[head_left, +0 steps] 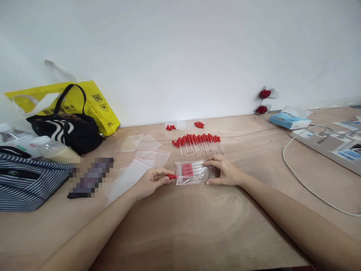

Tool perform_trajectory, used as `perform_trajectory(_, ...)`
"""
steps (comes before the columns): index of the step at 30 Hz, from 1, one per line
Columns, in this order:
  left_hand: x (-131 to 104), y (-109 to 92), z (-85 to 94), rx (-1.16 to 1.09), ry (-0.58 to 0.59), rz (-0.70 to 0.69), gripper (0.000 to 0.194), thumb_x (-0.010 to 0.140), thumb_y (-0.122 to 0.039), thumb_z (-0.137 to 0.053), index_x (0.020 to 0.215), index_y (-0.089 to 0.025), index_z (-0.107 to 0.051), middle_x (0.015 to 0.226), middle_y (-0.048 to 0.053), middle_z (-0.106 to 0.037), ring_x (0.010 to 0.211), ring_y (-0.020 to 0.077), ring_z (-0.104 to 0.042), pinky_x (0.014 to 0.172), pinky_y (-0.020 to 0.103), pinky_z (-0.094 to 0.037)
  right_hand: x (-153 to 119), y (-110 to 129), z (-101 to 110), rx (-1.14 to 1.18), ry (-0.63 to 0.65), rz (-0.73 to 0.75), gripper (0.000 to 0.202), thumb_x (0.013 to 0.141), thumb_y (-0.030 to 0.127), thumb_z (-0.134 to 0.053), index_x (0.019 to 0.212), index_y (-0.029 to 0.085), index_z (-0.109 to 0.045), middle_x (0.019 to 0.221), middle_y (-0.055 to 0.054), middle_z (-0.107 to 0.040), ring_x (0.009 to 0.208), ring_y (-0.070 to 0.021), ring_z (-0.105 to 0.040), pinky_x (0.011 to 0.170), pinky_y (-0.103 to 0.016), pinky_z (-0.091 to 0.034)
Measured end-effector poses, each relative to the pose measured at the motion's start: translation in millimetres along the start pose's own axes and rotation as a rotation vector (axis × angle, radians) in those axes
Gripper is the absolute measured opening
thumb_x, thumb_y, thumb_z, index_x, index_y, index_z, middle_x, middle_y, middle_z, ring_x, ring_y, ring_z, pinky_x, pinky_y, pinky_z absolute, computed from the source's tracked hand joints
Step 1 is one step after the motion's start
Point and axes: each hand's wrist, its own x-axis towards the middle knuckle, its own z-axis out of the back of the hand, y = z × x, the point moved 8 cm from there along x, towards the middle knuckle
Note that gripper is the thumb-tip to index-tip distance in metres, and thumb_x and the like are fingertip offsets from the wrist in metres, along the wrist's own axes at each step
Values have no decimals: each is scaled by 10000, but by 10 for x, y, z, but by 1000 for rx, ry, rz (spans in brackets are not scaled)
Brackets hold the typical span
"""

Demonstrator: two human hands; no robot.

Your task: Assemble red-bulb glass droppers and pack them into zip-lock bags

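Note:
My left hand [152,182] pinches the red end of a thin red-headed stick [172,176] between thumb and fingers. That stick's pale shaft runs into the left end of a small clear zip bag [201,179]. Several red-headed sticks [187,169] lie side by side inside the bag. At the bag's right end, my right hand [222,172] grips it, thumb on the near edge and fingers on the far edge. Just beyond the bag is a row of loose red-headed sticks [196,140], red ends pointing away from me.
Flat zip bags [148,158] lie left of the row. Two filled bags [184,125] rest by the wall. To the left are a striped pouch [31,184], bottle [56,149] and yellow bag [104,113]; to the right, tissues [289,120], a power strip [324,141] and cable [299,177].

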Motion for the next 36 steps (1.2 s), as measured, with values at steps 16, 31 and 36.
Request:
perform_trajectory(16,33,-94,-296,539,249,-219,157,763,-289,-533,871,-181,-570,916,33,-589,699,107,-505,608,212,-394,3,-11,-14,-4,6,7,625,616,548,-657,1108,180,-548,1044,-104,-536,970,-240,-500,831,-398,-401)
perform_trajectory(31,74,-115,-269,647,-20,-291,193,733,-353,-586,683,-167,-610,649,-11,-583,542,84,-441,514,199,-346,-36,-22,34,83,40,11,695,565,552,-690,1137,194,-527,1078,-108,-516,991,-249,-506,864,-403,-406)
perform_trajectory(36,-15,-229,-346,669,-7,-367,154,688,-318,-631,775,-191,-634,781,6,-640,668,118,-523,598,220,-396,-29,-30,42,92,35,10,681,567,539,-695,1128,190,-531,1068,-107,-519,970,-243,-519,849,-391,-419)
